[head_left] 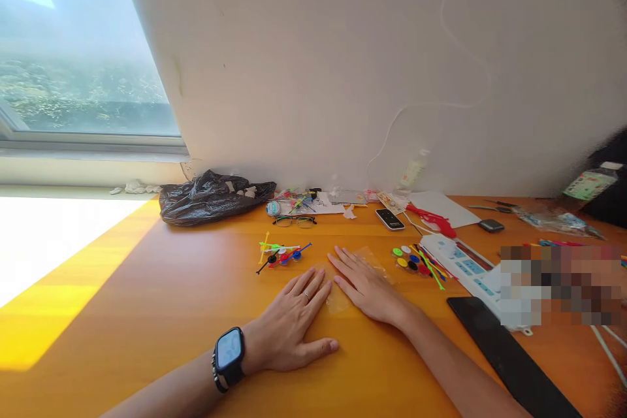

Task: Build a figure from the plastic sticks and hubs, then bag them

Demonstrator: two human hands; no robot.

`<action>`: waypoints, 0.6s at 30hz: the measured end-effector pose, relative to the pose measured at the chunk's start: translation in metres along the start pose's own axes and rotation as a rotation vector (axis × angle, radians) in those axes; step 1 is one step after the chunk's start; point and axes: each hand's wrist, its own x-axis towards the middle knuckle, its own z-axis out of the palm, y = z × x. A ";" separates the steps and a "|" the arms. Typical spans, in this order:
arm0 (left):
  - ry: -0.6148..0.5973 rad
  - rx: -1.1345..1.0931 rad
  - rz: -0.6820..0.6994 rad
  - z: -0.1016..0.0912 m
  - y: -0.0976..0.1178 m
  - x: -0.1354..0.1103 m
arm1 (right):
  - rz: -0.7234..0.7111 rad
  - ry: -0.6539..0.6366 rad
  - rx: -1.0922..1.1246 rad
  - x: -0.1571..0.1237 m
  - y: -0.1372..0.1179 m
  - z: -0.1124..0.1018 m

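My left hand [294, 320], with a ring and a watch [229, 348] on it, lies flat on the wooden table, thumb spread away from the fingers. Beside it my right hand [362, 284] is also flat, fingers stretched, resting on a clear plastic bag [339, 302] that it partly covers. Neither hand holds anything. Just beyond my left fingertips is a cluster of small coloured plastic sticks and round discs [283, 256]. To the right of my right hand sit several coloured discs [402, 262], with a bundle of thin coloured plastic sticks [431, 264] next to them.
A black plastic bag [210, 199], eyeglasses [294, 222] and a small device with a screen [390, 219] lie toward the wall. At right are a white power strip [467, 268], a long black object [504, 353] and a blurred-out patch. Sunlight crosses the table's left side.
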 end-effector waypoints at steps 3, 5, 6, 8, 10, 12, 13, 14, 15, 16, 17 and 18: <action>0.007 0.005 -0.038 0.002 0.000 -0.001 | -0.008 -0.018 -0.007 -0.002 0.001 0.000; 0.014 0.012 -0.054 0.001 0.001 -0.001 | -0.011 -0.021 -0.012 -0.003 0.001 0.000; 0.015 0.015 -0.061 0.001 0.002 -0.001 | -0.010 -0.016 -0.011 -0.003 0.002 0.000; 0.010 0.023 -0.077 -0.001 0.004 -0.001 | 0.013 0.018 -0.009 -0.004 0.004 -0.001; -0.004 0.027 -0.095 -0.002 0.006 -0.001 | 0.074 0.110 -0.014 -0.002 0.009 -0.004; -0.010 0.024 -0.105 -0.003 0.007 -0.001 | 0.166 0.239 -0.031 0.000 0.014 -0.009; -0.005 0.019 -0.105 -0.003 0.008 -0.001 | 0.214 0.294 -0.038 0.001 0.016 -0.012; 0.003 0.013 -0.102 -0.004 0.008 -0.001 | 0.259 0.330 -0.041 0.002 0.017 -0.014; 0.013 0.008 -0.099 -0.004 0.008 -0.001 | 0.300 0.349 -0.041 0.003 0.018 -0.017; 0.020 0.001 -0.094 -0.005 0.008 -0.001 | 0.337 0.351 -0.038 0.004 0.018 -0.020; 0.023 -0.006 -0.088 -0.005 0.008 -0.001 | 0.366 0.343 -0.036 0.004 0.017 -0.022; 0.026 -0.014 -0.082 -0.006 0.008 -0.001 | 0.387 0.333 -0.035 0.003 0.016 -0.023</action>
